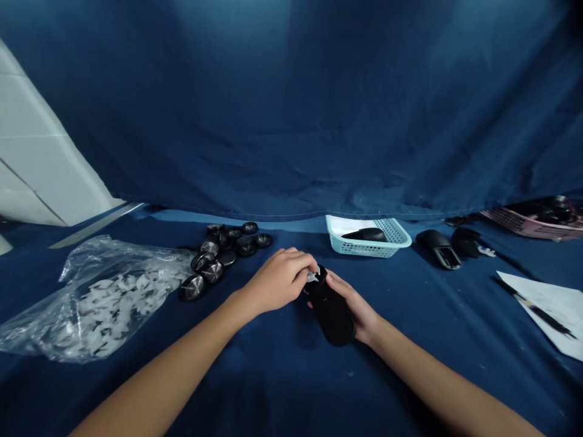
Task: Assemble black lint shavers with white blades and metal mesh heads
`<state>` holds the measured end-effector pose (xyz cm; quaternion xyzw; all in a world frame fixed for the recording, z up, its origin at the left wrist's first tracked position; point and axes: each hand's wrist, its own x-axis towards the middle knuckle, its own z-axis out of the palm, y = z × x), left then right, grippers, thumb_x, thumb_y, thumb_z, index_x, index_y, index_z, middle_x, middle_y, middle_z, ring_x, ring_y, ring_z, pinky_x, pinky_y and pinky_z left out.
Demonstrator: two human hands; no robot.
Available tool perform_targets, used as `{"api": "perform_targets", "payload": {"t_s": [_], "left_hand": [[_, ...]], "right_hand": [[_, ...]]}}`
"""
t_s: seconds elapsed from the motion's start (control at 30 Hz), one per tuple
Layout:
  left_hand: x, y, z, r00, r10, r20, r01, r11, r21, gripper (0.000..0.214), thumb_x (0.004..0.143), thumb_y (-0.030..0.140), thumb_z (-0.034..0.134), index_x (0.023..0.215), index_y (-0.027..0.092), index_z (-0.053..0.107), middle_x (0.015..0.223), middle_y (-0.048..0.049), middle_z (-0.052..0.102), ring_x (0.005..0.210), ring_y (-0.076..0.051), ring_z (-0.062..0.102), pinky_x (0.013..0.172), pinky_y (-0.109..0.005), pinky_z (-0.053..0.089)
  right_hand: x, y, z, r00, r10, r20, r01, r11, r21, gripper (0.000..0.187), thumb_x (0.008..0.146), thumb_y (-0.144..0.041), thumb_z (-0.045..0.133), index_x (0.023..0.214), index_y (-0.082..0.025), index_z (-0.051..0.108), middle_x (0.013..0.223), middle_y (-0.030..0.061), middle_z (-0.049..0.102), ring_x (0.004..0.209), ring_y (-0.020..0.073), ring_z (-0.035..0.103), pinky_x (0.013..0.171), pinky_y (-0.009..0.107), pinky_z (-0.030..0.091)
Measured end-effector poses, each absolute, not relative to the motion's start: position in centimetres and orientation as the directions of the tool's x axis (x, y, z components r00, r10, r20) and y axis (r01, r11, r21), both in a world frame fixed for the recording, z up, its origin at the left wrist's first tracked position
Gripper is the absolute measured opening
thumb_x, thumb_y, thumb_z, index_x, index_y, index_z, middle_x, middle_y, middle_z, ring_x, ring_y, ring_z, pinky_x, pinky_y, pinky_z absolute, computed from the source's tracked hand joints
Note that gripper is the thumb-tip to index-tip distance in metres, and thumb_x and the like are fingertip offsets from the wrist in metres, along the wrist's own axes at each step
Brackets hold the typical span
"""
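A long black rounded plastic casing (333, 315) rests tilted in my right hand (359, 309), whose fingers are wrapped around its right side and upper end. My left hand (285, 279) is at the casing's far end, thumb and fingers pinched on a small white plastic piece (313, 276). That piece touches the black end of the casing; how it sits there is partly hidden by my fingers. To the left of my left hand lie several round black caps with shiny patterned faces (212, 271).
A clear plastic bag (113, 303) of small white pieces lies at left. Behind my hands stands a light blue basket (368, 247) holding a black part (367, 235). Farther right are black casings (438, 247), a pink basket (532, 226) and white paper (553, 309) with dark thin items.
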<state>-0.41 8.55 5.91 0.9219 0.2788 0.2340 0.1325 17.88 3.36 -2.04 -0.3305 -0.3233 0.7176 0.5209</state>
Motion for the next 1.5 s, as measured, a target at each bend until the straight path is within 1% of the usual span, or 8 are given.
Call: {"api": "perform_targets", "payload": {"t_s": [0.17,0.27,0.43,0.6,0.87,1.2,1.33,1.5], "left_hand": [[-0.4,8.4,5.9,0.672,0.646,0.362,0.49,-0.755,0.436,0.024,0.094,0.018,0.05,0.111,0.023,0.066,0.112,-0.0043,0.064,0.101,-0.02,0.061,0.09,-0.036,0.049],[-0.5,8.6,5.7,0.682,0.658,0.32,0.489,-0.735,0.47,0.023,0.092,0.018,0.054,0.107,0.025,0.07,0.107,-0.0023,0.065,0.096,-0.019,0.063,0.088,-0.034,0.05],[-0.8,9.1,5.4,0.689,0.63,0.359,0.415,-0.748,0.518,0.026,0.088,0.01,0.057,0.1,0.025,0.074,0.11,-0.0026,0.065,0.1,-0.018,0.063,0.092,-0.034,0.049],[-0.8,9.3,5.4,0.684,0.632,0.364,0.405,-0.744,0.531,0.044,0.077,-0.006,0.047,0.085,0.025,0.076,0.118,-0.0006,0.064,0.108,-0.018,0.061,0.098,-0.036,0.047],[-0.5,8.9,5.9,0.606,0.71,0.357,0.455,-0.678,0.577,0.016,0.084,0.019,0.064,0.094,0.024,0.075,0.108,-0.0034,0.067,0.099,-0.02,0.064,0.095,-0.038,0.05],[-0.8,9.7,4.9,0.597,0.768,0.231,0.432,-0.551,0.714,0.017,0.079,0.016,0.069,0.088,0.027,0.078,0.113,-0.0023,0.065,0.094,-0.018,0.063,0.078,-0.03,0.05],[-0.8,9.6,5.1,0.603,0.765,0.225,0.442,-0.555,0.705,0.017,0.078,0.014,0.07,0.086,0.027,0.078,0.112,-0.0022,0.065,0.091,-0.017,0.062,0.079,-0.031,0.05],[-1.1,9.3,5.6,0.659,0.693,0.292,0.42,-0.661,0.621,0.02,0.081,0.011,0.065,0.085,0.026,0.078,0.114,-0.0025,0.063,0.1,-0.019,0.061,0.091,-0.036,0.048]], "right_hand": [[17.9,3.3,-2.0,-0.245,0.958,-0.146,-0.534,-0.259,-0.805,0.042,0.085,-0.04,0.07,0.123,-0.025,0.061,0.106,0.005,0.071,0.087,0.0206,0.069,0.085,0.038,0.053],[18.0,3.3,-1.9,-0.253,0.956,-0.148,-0.529,-0.265,-0.806,0.044,0.084,-0.04,0.07,0.124,-0.026,0.06,0.105,0.0051,0.071,0.083,0.0207,0.071,0.079,0.036,0.053],[18.1,3.4,-2.2,-0.258,0.954,-0.151,-0.533,-0.271,-0.801,0.046,0.085,-0.039,0.07,0.127,-0.026,0.058,0.111,0.0064,0.071,0.085,0.021,0.071,0.081,0.036,0.052],[18.1,3.5,-2.4,-0.262,0.953,-0.15,-0.536,-0.273,-0.799,0.047,0.085,-0.038,0.07,0.128,-0.026,0.058,0.114,0.0075,0.07,0.083,0.0203,0.071,0.08,0.036,0.052],[18.1,3.4,-1.9,-0.265,0.951,-0.157,-0.521,-0.278,-0.807,0.048,0.085,-0.039,0.07,0.13,-0.026,0.057,0.102,0.006,0.073,0.078,0.0209,0.072,0.074,0.033,0.052],[17.9,3.1,-1.6,-0.262,0.952,-0.159,-0.502,-0.275,-0.82,0.047,0.084,-0.038,0.072,0.127,-0.025,0.059,0.103,0.0054,0.073,0.077,0.0176,0.071,0.077,0.034,0.054],[17.9,2.9,-1.5,-0.262,0.952,-0.155,-0.495,-0.27,-0.826,0.048,0.084,-0.037,0.072,0.127,-0.023,0.059,0.106,0.0063,0.073,0.078,0.0176,0.071,0.079,0.035,0.055],[18.0,3.0,-1.6,-0.27,0.95,-0.158,-0.495,-0.278,-0.823,0.048,0.084,-0.037,0.071,0.128,-0.024,0.058,0.101,0.0061,0.073,0.077,0.0191,0.072,0.074,0.033,0.054]]}}
